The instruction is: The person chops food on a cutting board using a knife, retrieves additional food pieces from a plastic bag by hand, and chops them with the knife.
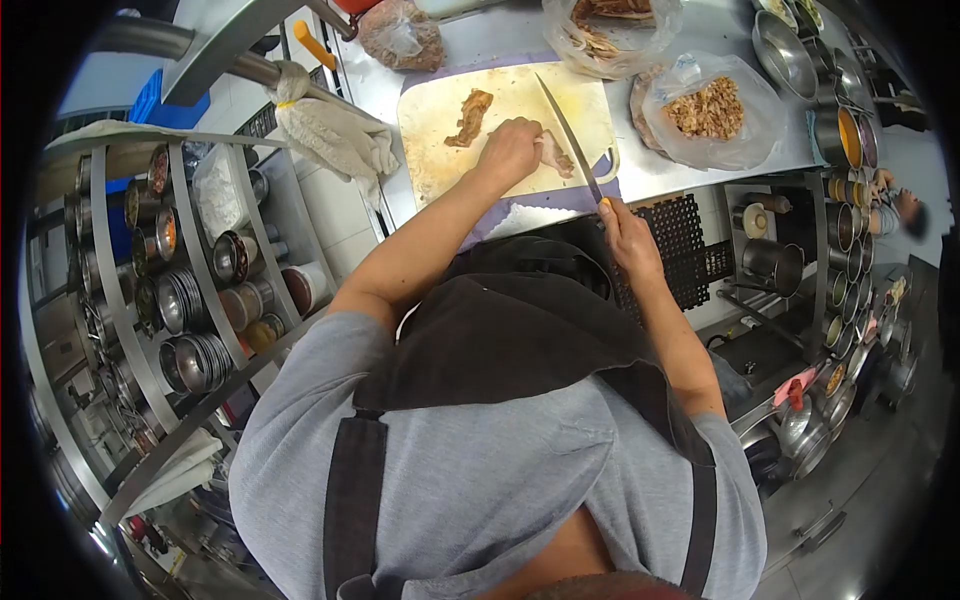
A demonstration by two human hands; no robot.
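My left hand [510, 153] is closed on a piece of meat [552, 157], pressing it to the yellowed cutting board [430, 160]. The pale end of the meat sticks out to the right of my fingers. In my right hand [631, 240] is the handle of a long kitchen knife [569, 132]. Its blade slants up and left over the board, just right of the meat, and I cannot tell whether it touches. A browned, flat piece of cooked meat [469, 117] lies on the board's left half. Under the board shows a purple cloth [490, 224].
Right of the board sits a plastic bag of chopped brown food [706, 108]; another bag with larger pieces [610, 30] is behind. A tied bag [401, 35] stands back left. A towel [325, 125] hangs on a rail. Shelves of metal bowls [195, 362] flank my left.
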